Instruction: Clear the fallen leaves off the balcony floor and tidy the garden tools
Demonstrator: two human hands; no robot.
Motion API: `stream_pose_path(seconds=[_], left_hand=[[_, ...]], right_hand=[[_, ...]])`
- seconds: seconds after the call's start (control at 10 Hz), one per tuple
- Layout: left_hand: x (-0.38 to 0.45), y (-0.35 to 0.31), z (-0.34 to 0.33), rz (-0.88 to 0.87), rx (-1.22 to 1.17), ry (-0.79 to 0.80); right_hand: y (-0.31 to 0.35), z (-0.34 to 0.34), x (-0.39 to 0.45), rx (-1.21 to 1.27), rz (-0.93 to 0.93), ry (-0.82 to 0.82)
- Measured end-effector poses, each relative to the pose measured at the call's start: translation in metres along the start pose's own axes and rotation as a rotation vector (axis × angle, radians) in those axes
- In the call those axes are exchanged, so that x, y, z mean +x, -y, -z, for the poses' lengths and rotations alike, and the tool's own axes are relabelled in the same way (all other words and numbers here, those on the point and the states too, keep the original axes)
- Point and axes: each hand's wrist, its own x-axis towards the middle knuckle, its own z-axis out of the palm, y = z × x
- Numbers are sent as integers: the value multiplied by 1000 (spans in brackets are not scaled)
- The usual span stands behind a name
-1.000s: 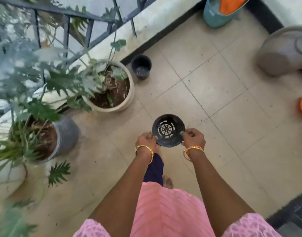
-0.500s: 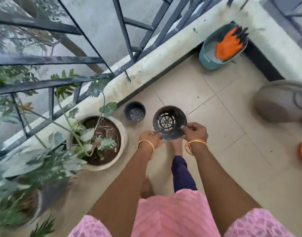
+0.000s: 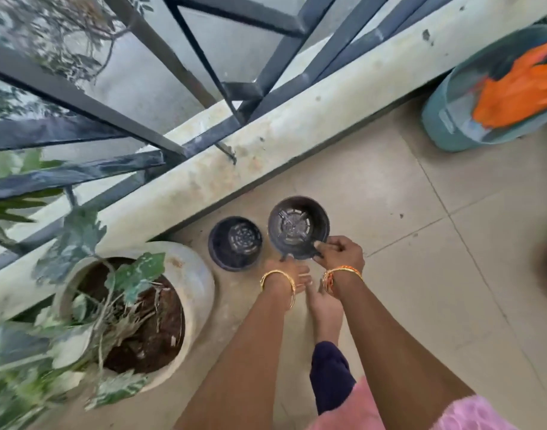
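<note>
At the bottom of the frame two bare forearms are seen reaching away from a pink garment, with a bare foot (image 3: 323, 308) on the tiled floor (image 3: 421, 274) between them. Just above centre, the right hand (image 3: 340, 252) is closed on the near rim of a black pot (image 3: 298, 226), thumb and fingers pinching the edge. The left hand (image 3: 289, 270) lies at the pot's lower left edge; whether it is gripping or only steadying cannot be told, since its fingers are hidden under the rim. The pot is held mouth up, its slotted base visible, low over the floor or already resting on it; the frame does not settle which.

Just to the left of the held pot, nearly touching it, a second pot (image 3: 235, 243) of like shape stands upright on the floor against the kerb (image 3: 266, 144). This is the relation on which the next move is judged to turn: the second pot lies to the left of the grip, on the left hand's side, and both mouths face up, so either nesting or setting down beside it would call for only a short sideways shift.

At lower left a pale planter (image 3: 197, 280) with soil and foliage is seen. Farther off, the railing (image 3: 204, 69) fills the upper left, and a teal bucket (image 3: 445, 125) holding something orange stands at upper right.
</note>
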Motion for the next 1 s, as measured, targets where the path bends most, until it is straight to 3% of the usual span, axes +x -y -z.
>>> stream_pose_path(seconds=[0.2,0.5,0.8,0.9,1.0], left_hand=[[30,-14,-13,89,-82,27],[28,-32,-24,45,-154,-72],[38,-34,-15,54,-48,-65],[32,-28,-11,60,71,-106],[22,-24,-9,11,178,-258]], right_hand=[[5,-33,36,-164,46,66],[13,-43,44,-203,68,38],[14,-39,45,-206,27,63],[18,-30,40,-333,21,91],[23,-19,31,-437,76,76]])
